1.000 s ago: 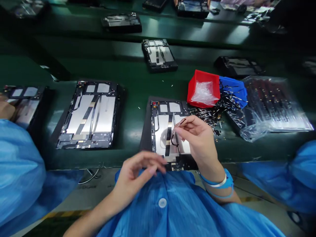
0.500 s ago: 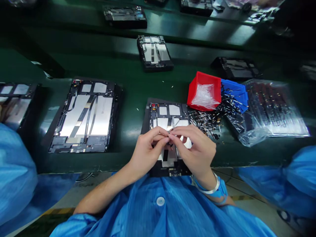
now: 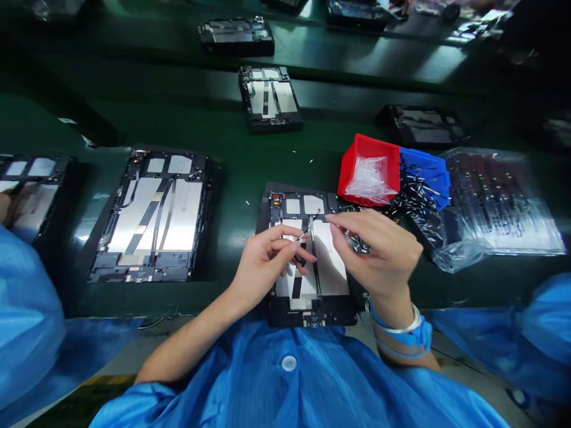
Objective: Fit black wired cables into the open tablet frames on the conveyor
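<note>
My left hand [image 3: 270, 261] pinches a thin dark cable [image 3: 309, 227] between thumb and forefinger; its small tip points up and to the right. Below it lies an opened tablet [image 3: 330, 261] with silver battery panels and black ribbon strips. My right hand [image 3: 379, 246] hovers over the tablet's right side, thumb and forefinger pressed together just right of the cable's tip. Whatever sits in that pinch is too small to make out. A band with a blue strap circles my right wrist.
A red bin [image 3: 370, 169] holds clear plastic pieces, beside a blue bin [image 3: 426, 175] spilling thin black-and-silver parts. A clear plastic tray [image 3: 504, 202] lies to the right. Another opened tablet [image 3: 151, 214] lies left; several more sit farther back. Co-workers' blue sleeves [image 3: 27, 315] flank me.
My hands, together half a second ago, have come apart. The right moved right and slightly up; the left stays in place with the cable, which now shows clearly.
</note>
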